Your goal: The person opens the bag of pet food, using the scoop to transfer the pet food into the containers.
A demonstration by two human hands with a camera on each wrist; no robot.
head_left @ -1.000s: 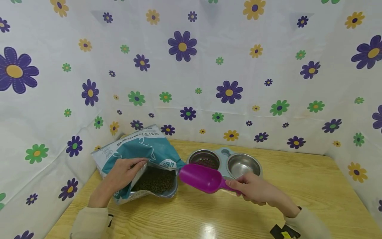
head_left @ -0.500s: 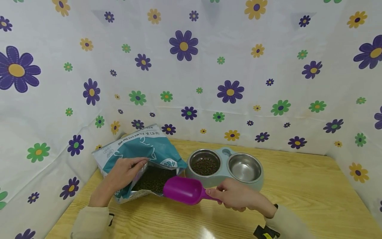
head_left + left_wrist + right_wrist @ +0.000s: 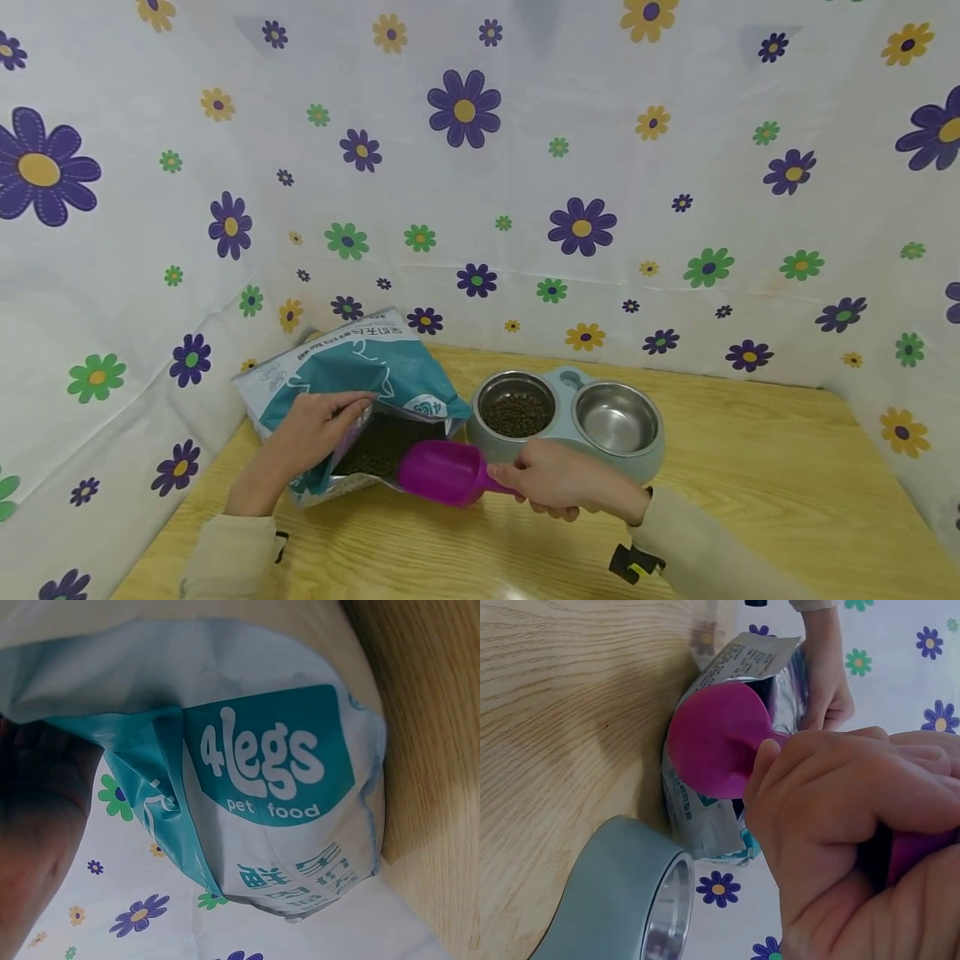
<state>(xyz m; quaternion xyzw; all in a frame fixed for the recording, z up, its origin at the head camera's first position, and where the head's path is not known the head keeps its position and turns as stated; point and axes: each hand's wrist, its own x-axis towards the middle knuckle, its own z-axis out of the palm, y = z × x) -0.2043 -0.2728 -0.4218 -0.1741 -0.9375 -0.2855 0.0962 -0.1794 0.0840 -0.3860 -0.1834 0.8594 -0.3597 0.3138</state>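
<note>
A teal and white pet food bag (image 3: 408, 362) lies on its side with its mouth facing forward, brown kibble (image 3: 367, 463) visible inside. My left hand (image 3: 311, 433) pinches the upper edge of that mouth and holds it raised. The right hand (image 3: 558, 479) grips a purple scoop (image 3: 442, 473) by its handle. The scoop's front end overlaps the bag's lower lip, hiding part of the opening. In the right wrist view, the back of the scoop (image 3: 712, 739) covers much of the bag mouth, and the left hand (image 3: 827, 701) shows beyond it.
Right of the bag stands a pale blue-green double feeder (image 3: 498, 446). Kibble (image 3: 517, 414) covers the bottom of its left steel bowl; the right steel bowl (image 3: 617, 419) shows bare metal. Flower-patterned cloth (image 3: 480, 192) hangs behind and beside the wooden table (image 3: 757, 467).
My right hand has carried the scoop left and slightly down, from beside the left bowl to the bag's mouth. The left hand keeps its hold on the bag.
</note>
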